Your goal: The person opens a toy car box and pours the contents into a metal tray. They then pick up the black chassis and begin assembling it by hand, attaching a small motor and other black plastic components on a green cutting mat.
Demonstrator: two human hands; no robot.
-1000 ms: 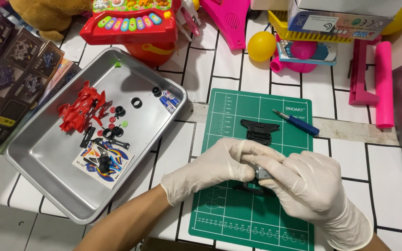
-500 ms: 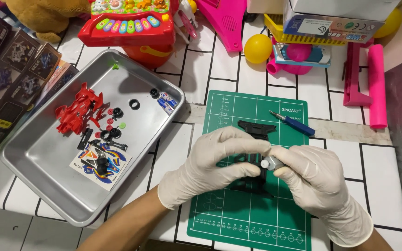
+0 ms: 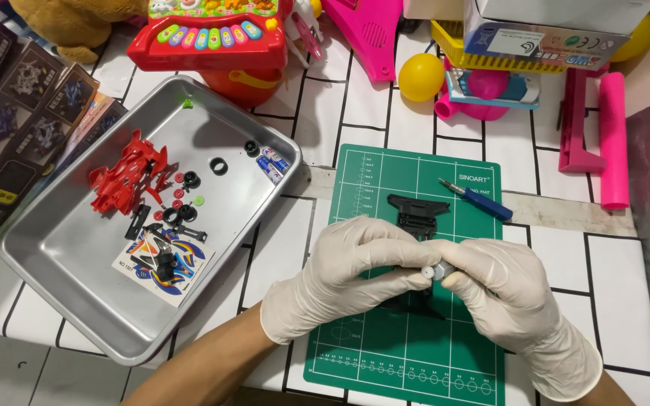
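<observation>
Both my hands wear white gloves and meet over a green cutting mat (image 3: 385, 353). My left hand (image 3: 344, 274) and my right hand (image 3: 505, 297) together pinch a small grey cylindrical part with a white gear tip (image 3: 436, 272). Under the hands lies a black plastic toy-car chassis (image 3: 417, 209), mostly hidden. A blue-handled craft knife (image 3: 477, 199) rests on the mat just beyond my right hand.
A metal tray (image 3: 62, 248) at the left holds a red toy-car body (image 3: 126, 179), small black wheels, two batteries (image 3: 272, 164) and a sticker sheet (image 3: 161, 259). Dark boxes lie far left. Toys, a yellow ball (image 3: 420, 77) and pink pieces crowd the back.
The hands have shifted slightly apart and up, exposing the small grey part between the fingertips. Things in the tray have not moved.
</observation>
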